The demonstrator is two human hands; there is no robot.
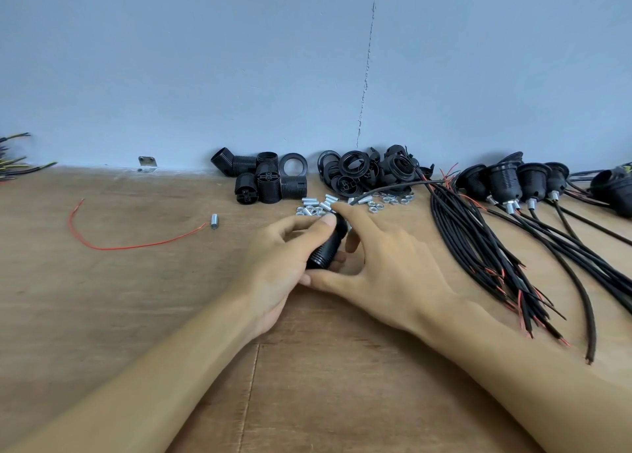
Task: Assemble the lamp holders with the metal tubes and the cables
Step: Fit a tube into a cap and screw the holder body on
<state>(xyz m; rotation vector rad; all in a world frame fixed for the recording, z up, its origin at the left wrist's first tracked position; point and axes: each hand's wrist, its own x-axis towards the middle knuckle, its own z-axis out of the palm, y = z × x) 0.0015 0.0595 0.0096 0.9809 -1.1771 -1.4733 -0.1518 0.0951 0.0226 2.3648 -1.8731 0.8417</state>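
My left hand (287,250) has its fingers clamped on a lamp holder (325,247) mid-surface; my right hand (386,268) touches it, fingers apart. Finished holders (506,182) line the far right edge; loose holders (263,182), metal tubes (328,203) and cables (478,247) lie unassembled.

At the near left a broad stretch of bare bench (136,315) was left open, crossed only by a thin red wire (130,246), with one loose metal tube (214,221) just beside its end. The far side was closed by the wall (205,59). Along it the way was blocked by a heap of lamp holders (266,182), a heap of rings (366,173) and a row of assembled holders (506,182). In front of the heaps small tubes and nuts (325,206) were scattered. The right side was taken by a fan of black cables (478,247). The middle was occupied by the left hand (284,257), gripping a black holder (325,247), and the right hand (386,274), spread beside it. Between the forearms a bare wedge of bench was seen.
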